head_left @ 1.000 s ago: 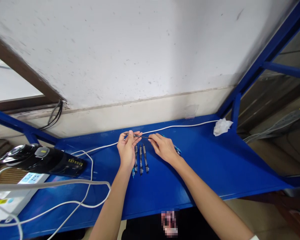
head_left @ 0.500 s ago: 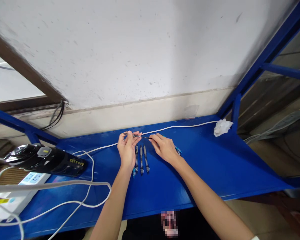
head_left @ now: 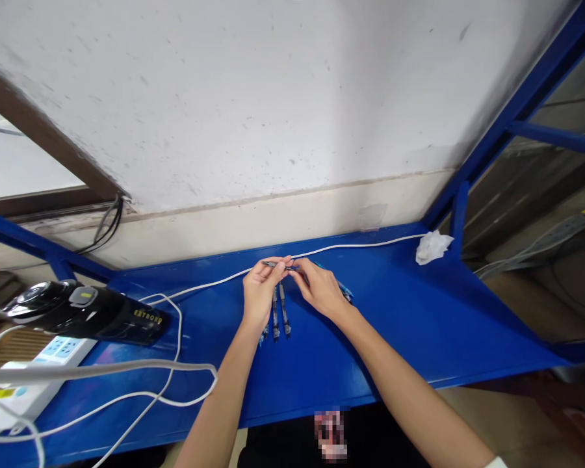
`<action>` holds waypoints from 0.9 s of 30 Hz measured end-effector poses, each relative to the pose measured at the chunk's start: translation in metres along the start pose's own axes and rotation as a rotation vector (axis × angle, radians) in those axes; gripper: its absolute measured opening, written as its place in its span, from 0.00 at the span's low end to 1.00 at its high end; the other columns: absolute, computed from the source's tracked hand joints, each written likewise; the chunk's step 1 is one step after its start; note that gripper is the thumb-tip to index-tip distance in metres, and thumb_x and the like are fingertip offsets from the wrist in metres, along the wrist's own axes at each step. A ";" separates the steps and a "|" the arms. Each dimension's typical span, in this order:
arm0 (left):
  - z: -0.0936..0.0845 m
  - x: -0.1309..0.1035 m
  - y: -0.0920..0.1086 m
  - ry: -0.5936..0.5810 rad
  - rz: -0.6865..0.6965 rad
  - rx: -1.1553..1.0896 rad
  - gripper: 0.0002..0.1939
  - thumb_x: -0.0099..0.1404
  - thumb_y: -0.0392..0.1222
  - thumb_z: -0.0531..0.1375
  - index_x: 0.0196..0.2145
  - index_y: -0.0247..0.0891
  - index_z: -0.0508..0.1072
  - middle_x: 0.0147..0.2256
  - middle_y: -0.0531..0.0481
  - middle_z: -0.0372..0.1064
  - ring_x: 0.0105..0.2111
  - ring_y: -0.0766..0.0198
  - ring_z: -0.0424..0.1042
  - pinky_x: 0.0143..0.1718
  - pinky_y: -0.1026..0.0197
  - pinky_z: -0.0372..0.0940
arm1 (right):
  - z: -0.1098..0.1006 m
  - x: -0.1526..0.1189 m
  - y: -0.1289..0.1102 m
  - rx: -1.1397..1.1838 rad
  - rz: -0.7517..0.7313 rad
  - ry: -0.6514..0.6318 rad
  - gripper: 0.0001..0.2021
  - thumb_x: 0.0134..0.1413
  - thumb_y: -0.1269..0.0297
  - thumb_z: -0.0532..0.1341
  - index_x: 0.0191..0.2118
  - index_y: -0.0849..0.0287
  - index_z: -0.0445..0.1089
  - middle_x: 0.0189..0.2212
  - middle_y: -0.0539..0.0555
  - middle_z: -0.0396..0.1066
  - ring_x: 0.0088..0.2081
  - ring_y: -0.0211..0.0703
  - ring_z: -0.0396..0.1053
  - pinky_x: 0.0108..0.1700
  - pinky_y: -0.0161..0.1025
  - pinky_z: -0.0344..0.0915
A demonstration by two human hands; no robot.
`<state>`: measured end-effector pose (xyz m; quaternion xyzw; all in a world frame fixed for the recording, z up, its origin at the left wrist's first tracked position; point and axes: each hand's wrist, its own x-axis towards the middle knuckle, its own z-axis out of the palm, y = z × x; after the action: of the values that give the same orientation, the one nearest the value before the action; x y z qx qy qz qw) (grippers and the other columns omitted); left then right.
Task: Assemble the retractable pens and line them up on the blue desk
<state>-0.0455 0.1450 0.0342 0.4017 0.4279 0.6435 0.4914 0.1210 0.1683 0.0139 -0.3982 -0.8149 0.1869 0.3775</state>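
The wall (head_left: 253, 97) fills the upper half of the view, and the blue table (head_left: 443, 331) runs along its foot, both as they were half a second ago. The black bottle (head_left: 121, 317) is at the left of the table, just beside the white strip (head_left: 61, 350), and neither has shifted on the table. A white cord (head_left: 355, 246) runs along the back to the crumpled tissue (head_left: 433, 247) at the far right corner.

The left hand (head_left: 259, 289) has moved to the right, while the right hand (head_left: 320, 287) has hardly stirred. The thin dark length that showed between them earlier is now mostly gone from sight, and the fingertips nearly meet. The person's left thumb and fingers pinch the pen (head_left: 270, 264), whose grey end sticks out to the left; the right fingers are bent and pinched at its other end, partly hidden.

Of the row of pens (head_left: 283, 309) below, two show clearly; the left hand now covers most of the leftmost one, which was plainer before. Blue pens (head_left: 346, 292) lie partly hidden behind the right hand, as earlier.
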 end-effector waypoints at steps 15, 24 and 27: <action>-0.004 0.002 -0.009 -0.050 -0.027 0.067 0.16 0.61 0.47 0.76 0.44 0.38 0.86 0.43 0.43 0.84 0.44 0.54 0.82 0.56 0.50 0.72 | 0.001 0.001 0.000 0.095 -0.110 0.040 0.08 0.78 0.63 0.52 0.55 0.51 0.66 0.49 0.59 0.72 0.45 0.50 0.74 0.47 0.45 0.71; -0.008 0.003 -0.008 0.000 -0.052 0.061 0.16 0.60 0.47 0.77 0.43 0.38 0.87 0.46 0.42 0.84 0.42 0.59 0.80 0.48 0.58 0.72 | 0.002 0.001 0.002 0.146 -0.117 0.053 0.08 0.79 0.62 0.52 0.50 0.53 0.68 0.45 0.58 0.72 0.43 0.48 0.72 0.46 0.44 0.69; -0.009 0.003 -0.008 0.002 -0.057 0.041 0.16 0.60 0.48 0.77 0.44 0.38 0.87 0.46 0.42 0.84 0.43 0.58 0.80 0.49 0.57 0.72 | 0.002 0.002 0.001 0.173 -0.088 0.043 0.08 0.79 0.61 0.53 0.53 0.53 0.67 0.45 0.57 0.73 0.43 0.48 0.72 0.47 0.44 0.68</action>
<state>-0.0520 0.1478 0.0243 0.3988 0.4529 0.6205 0.5009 0.1196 0.1699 0.0131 -0.3320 -0.8041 0.2313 0.4356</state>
